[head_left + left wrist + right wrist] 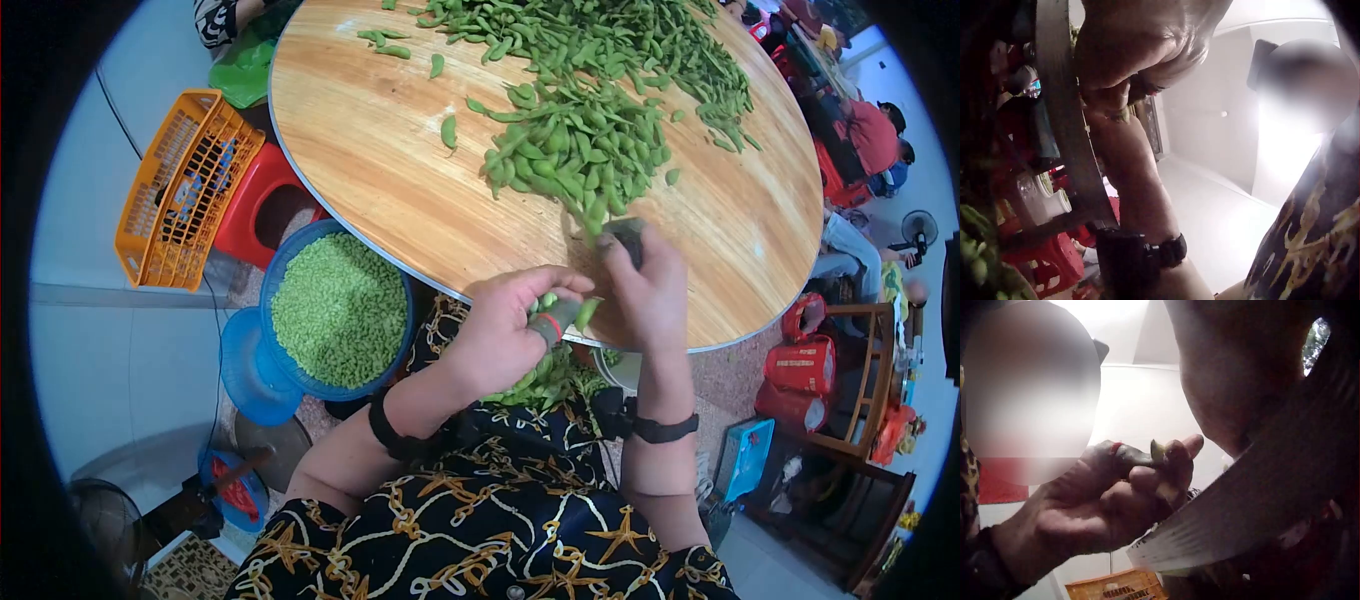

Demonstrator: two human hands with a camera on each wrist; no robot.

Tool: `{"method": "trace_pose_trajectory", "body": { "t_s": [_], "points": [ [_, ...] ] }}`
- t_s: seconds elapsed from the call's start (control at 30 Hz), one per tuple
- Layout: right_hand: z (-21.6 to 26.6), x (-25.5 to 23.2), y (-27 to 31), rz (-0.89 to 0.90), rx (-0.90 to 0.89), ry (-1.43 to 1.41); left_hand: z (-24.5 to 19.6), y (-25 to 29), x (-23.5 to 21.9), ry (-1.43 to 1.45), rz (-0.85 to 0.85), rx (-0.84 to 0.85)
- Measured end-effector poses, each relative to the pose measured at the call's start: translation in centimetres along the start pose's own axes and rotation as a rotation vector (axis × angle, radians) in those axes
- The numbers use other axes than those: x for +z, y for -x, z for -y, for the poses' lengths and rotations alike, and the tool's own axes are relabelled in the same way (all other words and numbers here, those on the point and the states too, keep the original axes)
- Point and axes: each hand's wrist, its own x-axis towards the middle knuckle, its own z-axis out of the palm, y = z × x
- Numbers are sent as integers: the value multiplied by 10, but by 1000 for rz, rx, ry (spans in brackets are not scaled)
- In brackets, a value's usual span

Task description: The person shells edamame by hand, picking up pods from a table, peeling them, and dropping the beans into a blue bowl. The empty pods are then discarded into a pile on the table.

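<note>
In the head view my left hand (500, 335) pinches a green edamame pod (587, 313) between thumb and fingers near the table's front edge. Its thumb wears a dark green cover with a red band (549, 324), and pale shelled beans (547, 300) show within the curled fingers. My right hand (650, 290) is at the near tip of the pod pile (575, 145), its thumb and fingers pinching a pod (596, 215). The right wrist view shows the left hand (1129, 494) with a pod end (1157, 450) sticking up from its fingertips.
The round wooden table (370, 170) carries more pods (600, 40) at the back. Left of it stands a blue basin (268, 300) of shelled beans (340, 310), a red stool (240, 225) and an orange crate (135, 215). Pods and husks (545, 380) lie over the lap.
</note>
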Motion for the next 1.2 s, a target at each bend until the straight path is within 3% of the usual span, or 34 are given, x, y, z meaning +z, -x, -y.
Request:
{"method": "trace_pose_trajectory", "body": {
  "t_s": [0.03,0.07,0.13,0.2,0.27,0.43,0.5,0.63,0.7,0.83,0.9,0.97,1.03,1.1,1.13,1.17,1.2],
  "points": [
    [-1,-5,3,104,364,-435,-2,-2,0,-43,-15,0],
    [0,-12,5,99,367,-433,-2,-5,0,-42,-10,0],
    [3,-25,10,298,593,-1008,1,-11,-1,34,-42,112],
    [6,-27,16,331,644,-1103,3,-16,2,182,-2,64],
    [7,-27,21,478,674,-1237,-6,-17,3,716,191,-120],
    [16,-36,34,511,435,-924,-6,-21,3,931,255,-118],
    [18,-38,40,503,425,-935,-2,-23,5,835,85,-93],
    [14,-39,41,503,430,-981,-10,-22,15,794,51,-73],
    [13,-38,40,499,454,-985,-7,-24,20,588,-78,2],
    [8,-31,43,418,379,-896,-7,-25,18,499,-80,21],
    [8,-31,43,391,357,-844,-8,-25,13,617,164,-23],
    [10,-32,42,428,460,-996,2,-29,9,655,212,14],
    [7,-30,41,419,452,-1003,1,-32,8,689,265,52],
    [9,-29,40,411,445,-1006,-5,-30,11,554,116,-18],
    [15,-29,39,332,405,-809,-5,-31,14,554,118,-16],
    [20,-28,38,254,360,-611,-5,-31,18,343,12,18],
    [17,-27,38,253,350,-609,-4,-33,20,133,-95,54]
  ]
}}
